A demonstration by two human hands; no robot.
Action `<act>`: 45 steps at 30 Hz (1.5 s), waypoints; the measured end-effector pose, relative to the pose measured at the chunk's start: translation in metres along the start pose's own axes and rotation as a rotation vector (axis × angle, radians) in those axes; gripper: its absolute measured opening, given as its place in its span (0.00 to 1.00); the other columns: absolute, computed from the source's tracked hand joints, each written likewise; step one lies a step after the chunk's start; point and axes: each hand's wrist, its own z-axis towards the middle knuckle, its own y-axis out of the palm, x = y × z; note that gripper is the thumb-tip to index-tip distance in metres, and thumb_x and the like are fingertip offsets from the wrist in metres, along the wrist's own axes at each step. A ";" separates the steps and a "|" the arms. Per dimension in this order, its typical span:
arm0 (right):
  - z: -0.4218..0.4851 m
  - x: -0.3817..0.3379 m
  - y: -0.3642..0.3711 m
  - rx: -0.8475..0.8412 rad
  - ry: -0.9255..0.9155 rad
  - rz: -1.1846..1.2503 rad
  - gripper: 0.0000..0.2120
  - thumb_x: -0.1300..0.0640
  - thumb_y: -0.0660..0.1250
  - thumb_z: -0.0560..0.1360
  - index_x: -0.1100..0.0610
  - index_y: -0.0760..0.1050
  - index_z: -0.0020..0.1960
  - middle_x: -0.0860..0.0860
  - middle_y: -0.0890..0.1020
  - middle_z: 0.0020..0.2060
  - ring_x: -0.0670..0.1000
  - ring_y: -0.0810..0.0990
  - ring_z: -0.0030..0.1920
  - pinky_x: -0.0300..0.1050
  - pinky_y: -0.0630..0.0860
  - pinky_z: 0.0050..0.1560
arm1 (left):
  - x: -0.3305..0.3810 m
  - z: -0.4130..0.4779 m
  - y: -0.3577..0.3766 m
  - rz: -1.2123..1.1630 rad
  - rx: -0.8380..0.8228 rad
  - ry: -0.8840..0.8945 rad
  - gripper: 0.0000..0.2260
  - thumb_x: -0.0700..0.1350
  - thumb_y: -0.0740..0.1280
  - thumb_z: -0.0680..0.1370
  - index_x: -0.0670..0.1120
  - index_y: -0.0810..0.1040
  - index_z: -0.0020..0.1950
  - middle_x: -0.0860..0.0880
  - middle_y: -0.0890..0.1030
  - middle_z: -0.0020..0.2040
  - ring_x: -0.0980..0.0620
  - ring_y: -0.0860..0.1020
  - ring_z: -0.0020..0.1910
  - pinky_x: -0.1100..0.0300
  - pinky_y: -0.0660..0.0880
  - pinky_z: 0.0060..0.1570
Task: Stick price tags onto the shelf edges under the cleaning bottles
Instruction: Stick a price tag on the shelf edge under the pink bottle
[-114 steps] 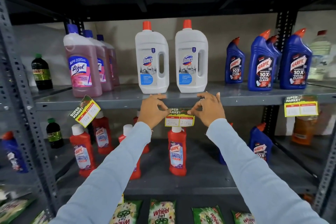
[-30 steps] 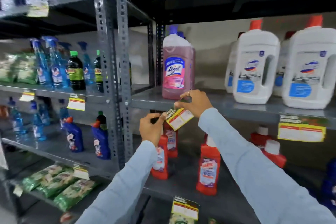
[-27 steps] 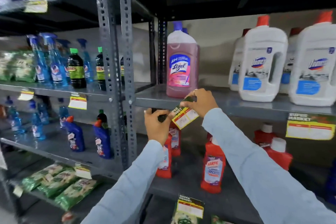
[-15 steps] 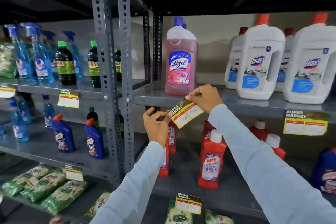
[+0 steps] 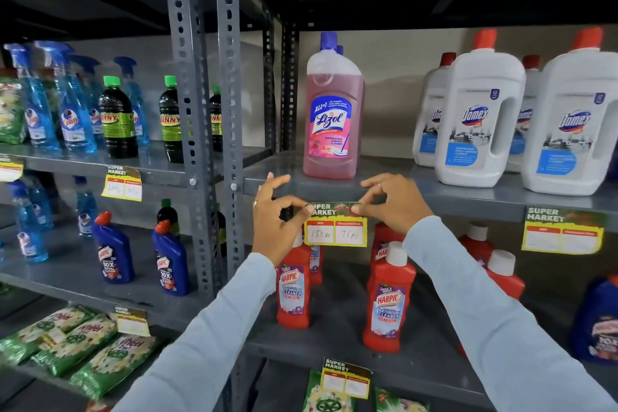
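Note:
A yellow price tag with a dark "Super Market" header and handwritten prices sits level against the grey shelf edge, right under the pink Lizol bottle. My left hand pinches the tag's top left corner. My right hand pinches its top right corner with thumb and forefinger. Both sleeves are pale blue.
White Domex bottles stand to the right, above another yellow tag on the same edge. Red Harpic bottles fill the shelf below. Grey perforated uprights divide off the left rack, which holds spray bottles, dark bottles and tags.
The tag hung tilted under the Lizol bottle, held by my right hand. Now both hands hold its top corners and it lies level along the shelf edge. My view moved closer.

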 end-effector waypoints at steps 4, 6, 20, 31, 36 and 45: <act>-0.004 -0.001 0.008 0.031 -0.025 -0.092 0.08 0.54 0.73 0.69 0.56 0.84 0.46 0.50 0.76 0.64 0.50 0.73 0.61 0.43 0.69 0.53 | -0.005 0.014 -0.005 0.040 -0.163 0.095 0.04 0.43 0.73 0.71 0.49 0.81 0.37 0.58 0.70 0.68 0.64 0.55 0.73 0.44 0.51 0.74; -0.005 -0.002 0.011 0.058 -0.018 -0.104 0.09 0.54 0.73 0.69 0.57 0.84 0.47 0.51 0.76 0.64 0.50 0.74 0.60 0.41 0.69 0.52 | -0.005 0.019 -0.006 0.070 -0.207 0.103 0.04 0.43 0.73 0.70 0.50 0.80 0.36 0.54 0.72 0.68 0.51 0.60 0.75 0.40 0.55 0.73; -0.002 -0.005 0.017 0.106 -0.005 -0.143 0.09 0.55 0.71 0.70 0.59 0.84 0.47 0.52 0.77 0.62 0.50 0.75 0.59 0.41 0.70 0.50 | -0.002 0.034 -0.007 0.168 -0.249 0.084 0.04 0.42 0.74 0.69 0.42 0.84 0.36 0.48 0.79 0.60 0.54 0.73 0.59 0.51 0.73 0.59; 0.008 -0.013 0.014 0.126 0.119 -0.059 0.09 0.55 0.71 0.71 0.61 0.82 0.44 0.56 0.84 0.49 0.51 0.80 0.44 0.37 0.70 0.34 | 0.009 0.059 -0.007 0.107 -0.284 -0.022 0.05 0.40 0.75 0.68 0.39 0.83 0.36 0.46 0.80 0.53 0.50 0.76 0.54 0.51 0.75 0.55; 0.010 -0.015 0.016 0.148 0.160 -0.046 0.09 0.55 0.71 0.71 0.61 0.82 0.45 0.57 0.85 0.49 0.51 0.79 0.42 0.42 0.74 0.39 | 0.010 0.060 -0.005 0.104 -0.282 -0.043 0.04 0.40 0.75 0.68 0.40 0.83 0.36 0.46 0.80 0.52 0.50 0.77 0.52 0.52 0.76 0.52; 0.013 -0.014 0.019 0.174 0.190 -0.065 0.10 0.53 0.72 0.70 0.60 0.82 0.42 0.55 0.85 0.47 0.51 0.80 0.40 0.42 0.76 0.37 | 0.010 0.059 -0.002 0.117 -0.244 -0.043 0.05 0.41 0.76 0.68 0.41 0.83 0.35 0.46 0.81 0.49 0.51 0.78 0.49 0.56 0.76 0.48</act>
